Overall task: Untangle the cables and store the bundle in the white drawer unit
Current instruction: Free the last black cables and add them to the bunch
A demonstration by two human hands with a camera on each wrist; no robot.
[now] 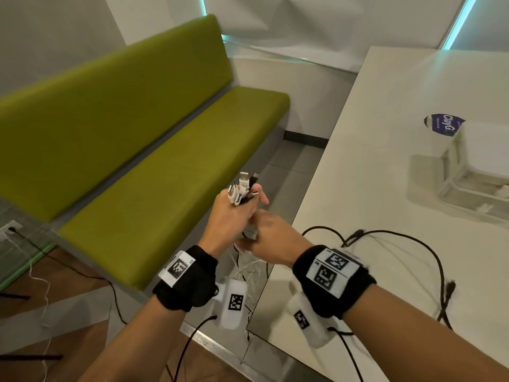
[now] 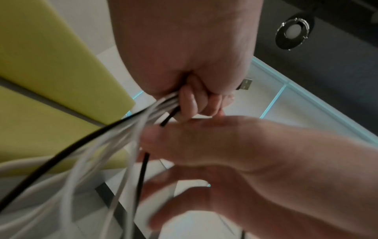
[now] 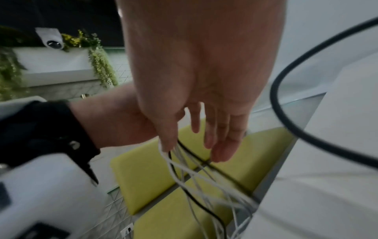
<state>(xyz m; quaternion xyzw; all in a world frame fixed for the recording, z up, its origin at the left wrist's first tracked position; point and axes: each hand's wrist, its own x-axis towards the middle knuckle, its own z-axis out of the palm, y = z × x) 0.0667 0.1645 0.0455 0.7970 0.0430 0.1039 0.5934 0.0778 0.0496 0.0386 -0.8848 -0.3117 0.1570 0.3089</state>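
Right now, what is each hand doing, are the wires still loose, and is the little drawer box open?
Left hand: fist round the plug ends, plugs pointing up.
Bunch of white and black cables: gripped at the top, strands hanging loose.
Right hand: fingers straight, running down the strands.
White plastic drawer unit: on the table, one drawer pulled open.

Cables (image 1: 242, 188): smooth plastic jackets, white and black, bright metal plug tips. Tabletop (image 1: 371, 161): smooth, pale, faint sheen. Far-right drawer unit (image 1: 457, 161): translucent white plastic. Left bench (image 1: 165, 150): smooth matt green upholstery. Wristbands (image 1: 330, 282): black cloth.
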